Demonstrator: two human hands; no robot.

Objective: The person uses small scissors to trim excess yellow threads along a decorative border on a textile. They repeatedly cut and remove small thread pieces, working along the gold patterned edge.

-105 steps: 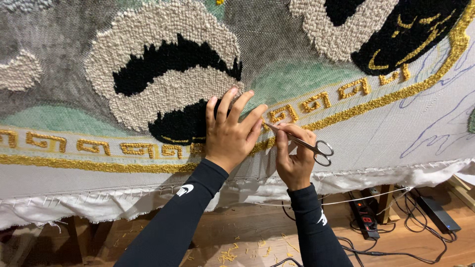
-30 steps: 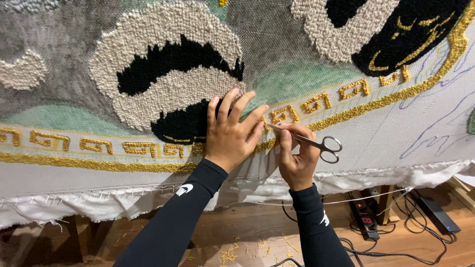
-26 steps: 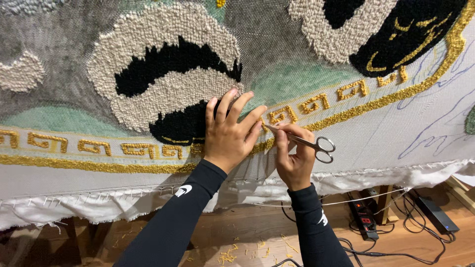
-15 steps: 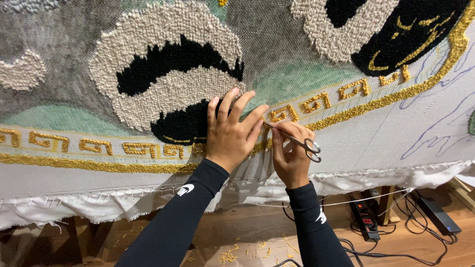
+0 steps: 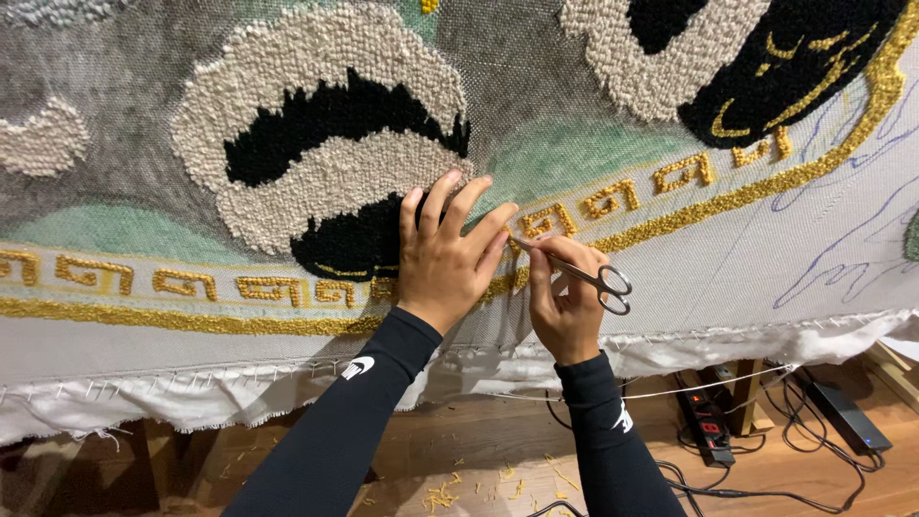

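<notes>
Our left hand (image 5: pixel 448 258) lies flat with fingers spread on the tufted rug (image 5: pixel 316 144). Our right hand (image 5: pixel 565 297) is closed around small silver scissors (image 5: pixel 584 276). The scissors lie almost flat, tips pointing up-left at the gold border (image 5: pixel 670 215), handle rings to the right. Below, a black power strip (image 5: pixel 702 421) sits on the wood floor (image 5: pixel 459 450).

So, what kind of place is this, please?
Probably a rug-tufting workshop. A large tufted rug in cream, black and gold is stretched upright on a wooden frame, yellow yarn clippings litter the wooden floor, and the right hand holds small metal scissors.
</notes>
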